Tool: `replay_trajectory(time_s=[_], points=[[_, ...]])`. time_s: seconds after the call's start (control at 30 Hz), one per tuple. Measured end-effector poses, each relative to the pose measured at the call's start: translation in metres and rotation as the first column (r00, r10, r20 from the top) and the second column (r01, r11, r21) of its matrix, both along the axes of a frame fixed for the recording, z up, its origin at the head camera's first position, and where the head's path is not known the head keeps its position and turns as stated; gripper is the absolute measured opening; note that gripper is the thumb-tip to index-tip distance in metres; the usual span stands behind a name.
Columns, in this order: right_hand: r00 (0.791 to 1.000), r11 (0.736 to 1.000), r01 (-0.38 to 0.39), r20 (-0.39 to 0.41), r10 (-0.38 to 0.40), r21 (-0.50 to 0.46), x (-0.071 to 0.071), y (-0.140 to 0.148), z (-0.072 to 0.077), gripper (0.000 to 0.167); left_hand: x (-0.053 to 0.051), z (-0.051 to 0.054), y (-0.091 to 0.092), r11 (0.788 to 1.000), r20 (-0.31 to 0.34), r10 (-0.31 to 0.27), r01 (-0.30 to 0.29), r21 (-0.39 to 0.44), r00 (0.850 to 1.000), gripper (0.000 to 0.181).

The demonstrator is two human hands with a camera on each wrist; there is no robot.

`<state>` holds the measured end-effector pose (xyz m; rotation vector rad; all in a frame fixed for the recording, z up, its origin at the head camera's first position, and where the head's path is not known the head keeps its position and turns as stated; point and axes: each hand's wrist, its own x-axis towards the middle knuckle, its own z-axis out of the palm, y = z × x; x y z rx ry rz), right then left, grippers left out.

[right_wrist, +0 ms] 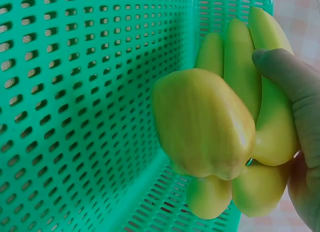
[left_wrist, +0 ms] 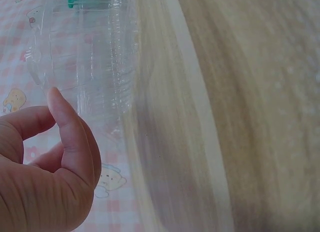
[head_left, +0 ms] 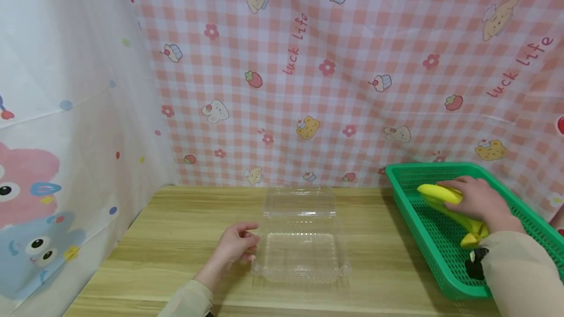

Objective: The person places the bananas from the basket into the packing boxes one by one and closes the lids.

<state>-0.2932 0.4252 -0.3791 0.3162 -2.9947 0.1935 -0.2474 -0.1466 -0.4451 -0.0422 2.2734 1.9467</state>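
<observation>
My right hand [head_left: 478,202] grips a bunch of yellow bananas [head_left: 440,193] inside the green basket [head_left: 416,238]. In the right wrist view, the thumb lies along one banana [right_wrist: 272,117] of the bunch, and a thick blunt yellow end faces the camera; the other fingers are mostly hidden. A clear plastic clamshell box [head_left: 301,253] stands on the table with its lid [head_left: 299,202] raised at the back. Beside the box's left wall is my left hand [head_left: 238,243], fingers bent and holding nothing. Whether its fingertips touch the plastic I cannot tell.
The wooden table [head_left: 189,258] ends at a pink checked cloth [head_left: 282,87] behind. A white patterned curtain [head_left: 88,111] hangs on the left. Near the right wrist, a black device [head_left: 475,267] shows over the basket's floor.
</observation>
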Motion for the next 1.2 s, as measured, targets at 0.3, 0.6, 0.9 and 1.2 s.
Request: replay_trajectory(time_s=[0.3, 0.6, 0.9, 1.2], points=[[0.998, 0.999, -0.031, -0.058, 0.029, -0.033, 0.002, 0.0, 0.008, 0.061, 0.002, 0.004, 0.0, 1.0, -0.006, -0.015, 0.015, 0.011, 1.0, 0.045], [0.986, 0.996, -0.076, -0.151, 0.068, -0.049, 0.002, -0.005, 0.017, 0.059, 0.002, 0.004, 0.001, 1.0, -0.007, -0.017, 0.017, 0.011, 1.0, 0.045], [0.98, 0.994, -0.092, -0.184, 0.079, -0.065, 0.006, -0.022, 0.033, 0.058, 0.001, 0.003, 0.001, 1.0, -0.012, -0.013, 0.014, 0.01, 1.0, 0.044], [0.957, 0.986, -0.152, -0.257, 0.132, -0.061, 0.008, -0.04, 0.048, 0.055, 0.0, 0.001, 0.001, 1.0, -0.014, -0.006, 0.006, 0.004, 1.0, 0.044]])
